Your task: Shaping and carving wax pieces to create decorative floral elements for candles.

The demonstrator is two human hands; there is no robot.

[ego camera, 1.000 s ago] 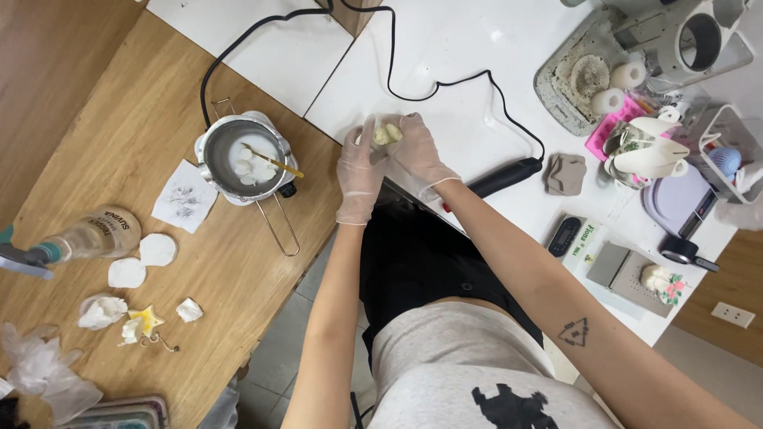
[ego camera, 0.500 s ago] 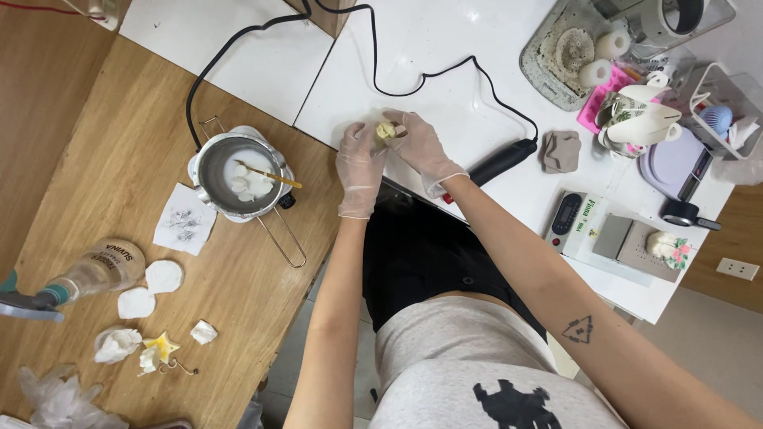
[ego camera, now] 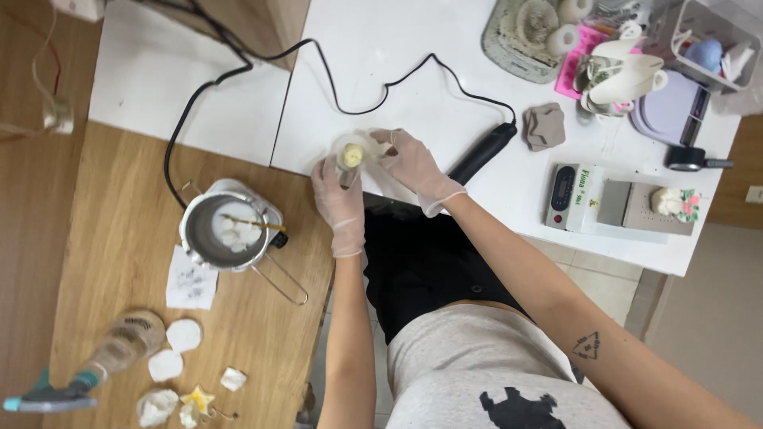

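Both my hands wear thin clear gloves and meet at the near edge of the white table (ego camera: 413, 71). Between them is a small clear round mould (ego camera: 352, 152) with a pale yellow lump inside. My left hand (ego camera: 337, 195) grips it from below. My right hand (ego camera: 412, 163) holds its right side with the fingers curled over. Left of my hands, on the wooden table (ego camera: 95, 230), stands a metal melting pot (ego camera: 222, 232) with white pieces and a stick in it.
A black cord (ego camera: 238, 67) runs from the pot across the white table to a black handle tool (ego camera: 482, 152). A small scale (ego camera: 612, 202), grey moulds, cups and a bin sit at the right. A spray bottle (ego camera: 95, 361) and white scraps lie on the wood.
The view has shifted, so everything sits lower and further right in frame. My hands stay together on the small mould, turning it slightly.
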